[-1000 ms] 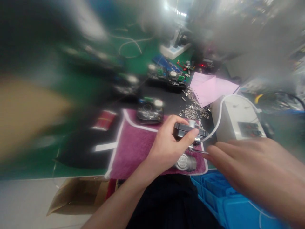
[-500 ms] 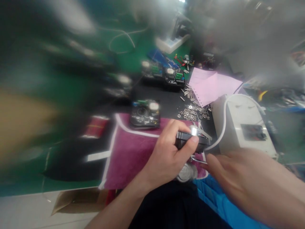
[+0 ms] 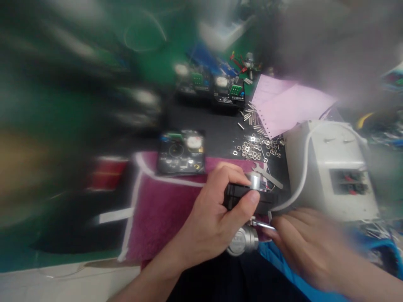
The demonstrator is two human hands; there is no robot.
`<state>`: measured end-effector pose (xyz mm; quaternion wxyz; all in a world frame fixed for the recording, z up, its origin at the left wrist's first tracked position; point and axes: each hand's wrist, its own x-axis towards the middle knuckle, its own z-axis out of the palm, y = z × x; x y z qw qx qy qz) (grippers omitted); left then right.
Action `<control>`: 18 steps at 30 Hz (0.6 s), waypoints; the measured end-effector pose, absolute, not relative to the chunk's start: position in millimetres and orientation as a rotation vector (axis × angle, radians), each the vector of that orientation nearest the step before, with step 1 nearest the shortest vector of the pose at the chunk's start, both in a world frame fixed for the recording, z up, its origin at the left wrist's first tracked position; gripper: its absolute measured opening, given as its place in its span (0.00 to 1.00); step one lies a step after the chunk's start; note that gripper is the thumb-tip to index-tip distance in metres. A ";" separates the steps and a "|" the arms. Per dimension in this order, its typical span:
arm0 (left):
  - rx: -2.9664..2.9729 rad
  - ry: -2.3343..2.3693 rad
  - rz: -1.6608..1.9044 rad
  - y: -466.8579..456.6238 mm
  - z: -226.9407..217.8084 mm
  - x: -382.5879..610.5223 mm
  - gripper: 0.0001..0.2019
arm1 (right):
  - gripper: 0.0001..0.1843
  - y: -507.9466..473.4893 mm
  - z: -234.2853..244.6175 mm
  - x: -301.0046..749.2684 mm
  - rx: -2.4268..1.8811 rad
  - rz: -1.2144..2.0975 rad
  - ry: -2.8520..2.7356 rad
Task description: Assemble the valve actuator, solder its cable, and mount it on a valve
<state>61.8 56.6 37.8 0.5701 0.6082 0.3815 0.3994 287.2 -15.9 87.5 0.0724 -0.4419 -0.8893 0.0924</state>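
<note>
My left hand (image 3: 217,209) is closed round a small black device (image 3: 239,195) with a shiny metal knob on top, held over the edge of a magenta cloth (image 3: 163,205). My right hand (image 3: 305,243) is just to its right, fingers together, pinching a thin metal tool (image 3: 262,225) whose tip points at the device's underside. A round silver part (image 3: 244,241) hangs below the device. A black circuit board (image 3: 181,152) lies on the cloth's far edge.
Several loose washers and pins (image 3: 255,147) lie on the black mat beside pink paper (image 3: 288,109). A white box (image 3: 330,167) with a white cable stands at the right. More boards (image 3: 217,88) sit farther back. A blue bin (image 3: 283,272) is below right.
The view has tilted down and closer. Both hands keep their hold on the device and tool, now lower in the picture; the right hand has drawn in slightly.
</note>
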 end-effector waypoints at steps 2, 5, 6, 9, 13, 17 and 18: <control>1.414 0.903 0.944 58.5 36.4 62.9 0.04 | 0.16 -15.6 81.6 288.6 -1.317 0.261 -2.665; 1.354 0.937 0.949 63.2 35.8 66.9 0.04 | 0.17 -11.7 78.9 289.0 -1.305 0.146 -2.677; 1.332 0.953 0.949 64.4 36.3 68.4 0.05 | 0.18 -10.5 79.6 289.1 -1.316 0.110 -2.692; 1.317 1.004 0.970 61.5 38.4 69.7 0.06 | 0.14 -11.2 85.5 291.6 -1.343 0.090 -2.742; 1.284 1.105 1.174 34.6 37.6 57.2 0.14 | 0.10 -26.4 100.0 307.9 -1.495 0.169 -2.700; 1.389 1.415 1.279 -2.5 34.0 40.3 0.11 | 0.13 -46.8 121.9 328.2 -1.779 0.415 -2.462; 1.462 1.464 1.248 -8.8 33.2 38.3 0.08 | 0.15 -50.4 127.7 330.0 -1.823 0.472 -2.361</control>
